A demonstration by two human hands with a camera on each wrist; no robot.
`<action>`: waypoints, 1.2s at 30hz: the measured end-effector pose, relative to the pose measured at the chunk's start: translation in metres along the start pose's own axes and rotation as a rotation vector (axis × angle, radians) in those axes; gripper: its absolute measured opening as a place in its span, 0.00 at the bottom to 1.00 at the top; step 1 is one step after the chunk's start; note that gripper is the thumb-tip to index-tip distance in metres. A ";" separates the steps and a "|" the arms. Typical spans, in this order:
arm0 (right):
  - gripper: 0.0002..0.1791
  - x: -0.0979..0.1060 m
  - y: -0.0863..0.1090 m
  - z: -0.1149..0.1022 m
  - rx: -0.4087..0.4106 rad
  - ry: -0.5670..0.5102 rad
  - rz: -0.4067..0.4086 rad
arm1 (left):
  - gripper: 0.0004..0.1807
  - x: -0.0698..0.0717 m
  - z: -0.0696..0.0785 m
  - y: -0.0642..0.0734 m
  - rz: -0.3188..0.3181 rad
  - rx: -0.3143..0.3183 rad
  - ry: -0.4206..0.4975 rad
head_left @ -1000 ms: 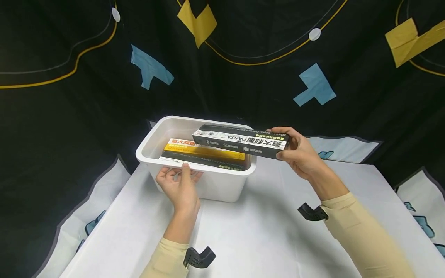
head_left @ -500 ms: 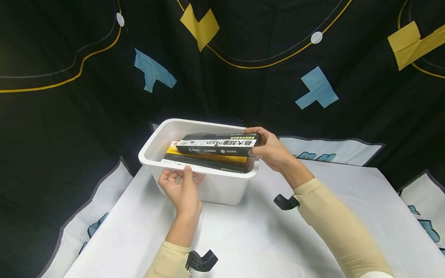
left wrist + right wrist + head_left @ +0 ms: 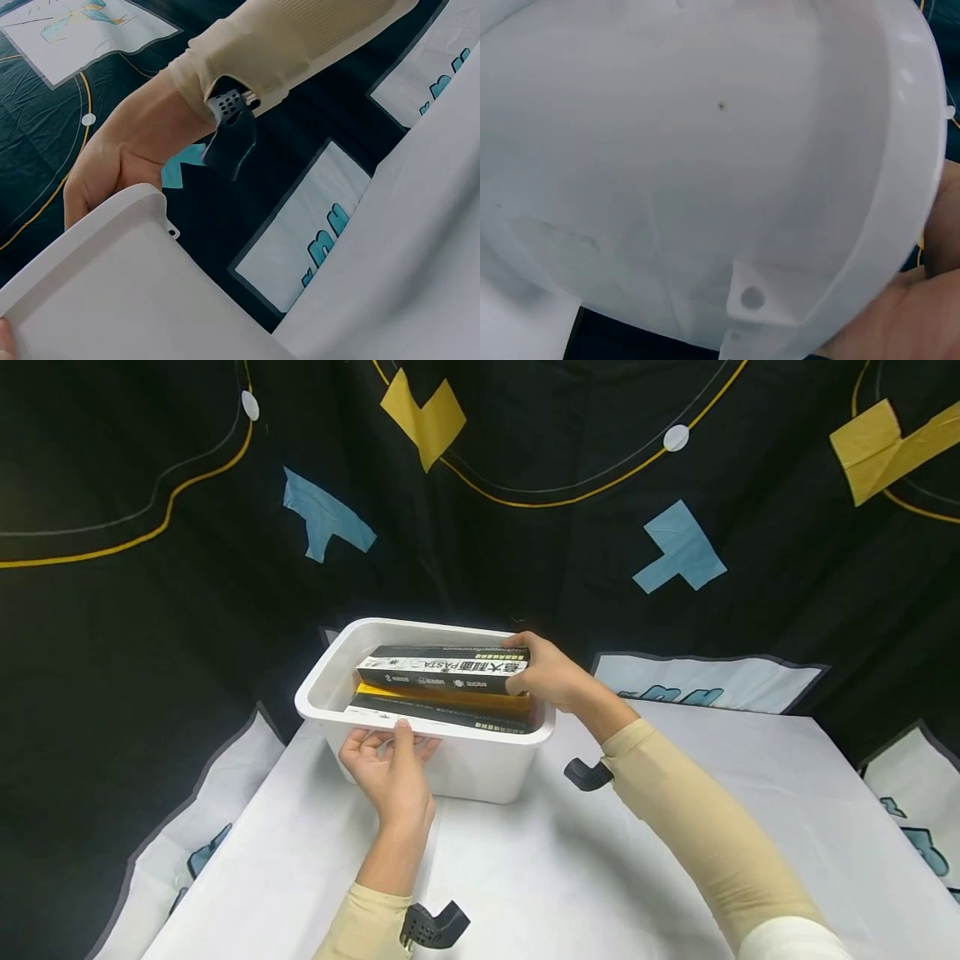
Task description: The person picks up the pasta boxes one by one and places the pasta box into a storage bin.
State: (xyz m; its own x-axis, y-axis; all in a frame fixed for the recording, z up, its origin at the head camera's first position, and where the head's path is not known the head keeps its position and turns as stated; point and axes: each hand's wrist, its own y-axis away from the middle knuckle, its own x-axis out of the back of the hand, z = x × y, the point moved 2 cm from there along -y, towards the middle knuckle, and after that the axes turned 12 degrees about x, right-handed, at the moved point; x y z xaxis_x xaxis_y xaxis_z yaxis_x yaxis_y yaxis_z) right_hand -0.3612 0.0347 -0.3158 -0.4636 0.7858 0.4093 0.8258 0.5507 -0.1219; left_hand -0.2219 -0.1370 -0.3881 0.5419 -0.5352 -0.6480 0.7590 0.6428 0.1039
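Observation:
A black pasta box (image 3: 442, 670) with a white printed band is gripped at its right end by my right hand (image 3: 551, 672), thumb in front and fingers behind. The box sits low inside a white plastic bin (image 3: 465, 768), above a yellow box (image 3: 442, 696) and another black box (image 3: 435, 712). Whether it touches them I cannot tell. My left hand (image 3: 390, 772) holds the bin's near rim, thumb on top and fingers beneath. In the left wrist view, my right hand (image 3: 120, 165) reaches over the bin's end. The bin's outer wall (image 3: 705, 150) fills most of the right wrist view.
The bin stands on a white-covered table (image 3: 540, 877). Behind hangs a black curtain (image 3: 495, 560) with yellow and blue patches. Each wrist wears a black camera mount, such as the right one (image 3: 587, 774).
My right hand has moved left and down, carrying the black pasta box from above the bin's right side into the bin. My left hand keeps its hold on the rim.

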 end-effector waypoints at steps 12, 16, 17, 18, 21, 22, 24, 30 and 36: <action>0.31 -0.022 -0.003 0.002 0.239 0.741 0.116 | 0.26 0.002 -0.001 0.000 -0.006 0.001 -0.011; 0.30 -0.020 0.016 0.001 0.323 0.691 0.185 | 0.25 0.001 -0.003 0.002 -0.006 0.011 -0.019; 0.29 -0.019 0.024 0.000 0.343 0.662 0.204 | 0.25 0.000 -0.004 0.002 -0.007 0.014 -0.020; 0.28 -0.018 0.033 -0.001 0.357 0.621 0.227 | 0.25 0.000 -0.004 0.002 -0.007 0.017 -0.017; 0.27 -0.014 0.063 -0.001 0.391 0.468 0.304 | 0.26 -0.001 -0.001 0.002 -0.017 0.018 -0.031; 0.26 -0.013 0.074 -0.001 0.396 0.423 0.323 | 0.26 -0.001 0.001 0.002 -0.021 0.017 -0.040; 0.25 -0.011 0.097 0.001 0.392 0.348 0.354 | 0.27 -0.002 0.005 0.001 -0.032 0.013 -0.060; 0.26 -0.003 0.156 0.022 0.334 0.358 0.398 | 0.23 0.002 0.010 0.000 -0.042 0.007 -0.119; 0.29 -0.001 0.192 0.050 0.263 0.448 0.417 | 0.29 0.010 0.018 0.038 -0.301 0.104 -0.599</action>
State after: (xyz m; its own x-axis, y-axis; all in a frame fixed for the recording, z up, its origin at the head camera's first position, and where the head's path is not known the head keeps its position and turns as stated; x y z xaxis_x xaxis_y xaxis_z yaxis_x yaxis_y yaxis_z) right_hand -0.2189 0.1538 -0.3850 0.1033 0.7861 0.6094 0.7746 0.3208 -0.5450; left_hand -0.1814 -0.1276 -0.3771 0.3851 -0.9132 -0.1336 0.9227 0.3780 0.0758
